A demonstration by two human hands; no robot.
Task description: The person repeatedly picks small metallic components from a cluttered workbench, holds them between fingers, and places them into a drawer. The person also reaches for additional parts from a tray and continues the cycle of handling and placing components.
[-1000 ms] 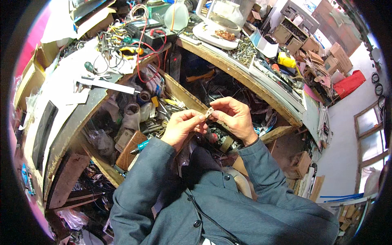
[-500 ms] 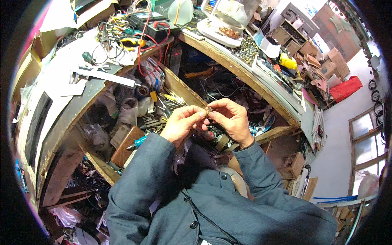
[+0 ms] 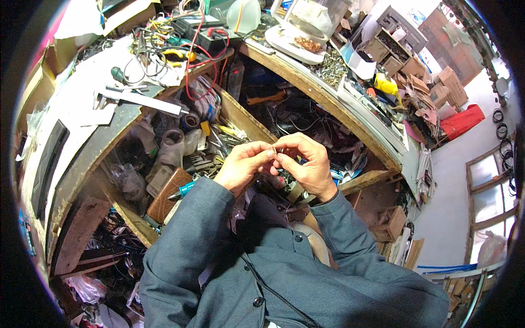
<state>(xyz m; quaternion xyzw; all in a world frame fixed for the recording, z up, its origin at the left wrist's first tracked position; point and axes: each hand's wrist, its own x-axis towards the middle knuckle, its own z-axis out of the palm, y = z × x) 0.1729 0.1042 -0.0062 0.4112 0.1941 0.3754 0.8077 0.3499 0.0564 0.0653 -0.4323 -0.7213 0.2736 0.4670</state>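
Note:
My left hand (image 3: 244, 165) and my right hand (image 3: 307, 164) meet fingertip to fingertip above a cluttered open drawer. Between their pinched thumbs and forefingers is a tiny piece, mostly covered by the fingers; its kind is too small to make out. Both hands are closed on it. Beneath the left hand lie loose hand tools and metal parts. A blue-handled tool (image 3: 185, 189) rests beside my left sleeve, next to a brown box-like case (image 3: 170, 192).
The wooden drawer edge (image 3: 246, 117) runs under the hands. On the left bench lie white calipers (image 3: 143, 102), pliers with yellow handles (image 3: 178, 54) and red test leads (image 3: 188, 74). A white scale (image 3: 295, 46) stands on the far bench near a yellow bottle (image 3: 385, 83).
The right fingers have closed in toward the left fingertips, and the small piece that showed between them is now mostly covered. The left hand has barely moved.

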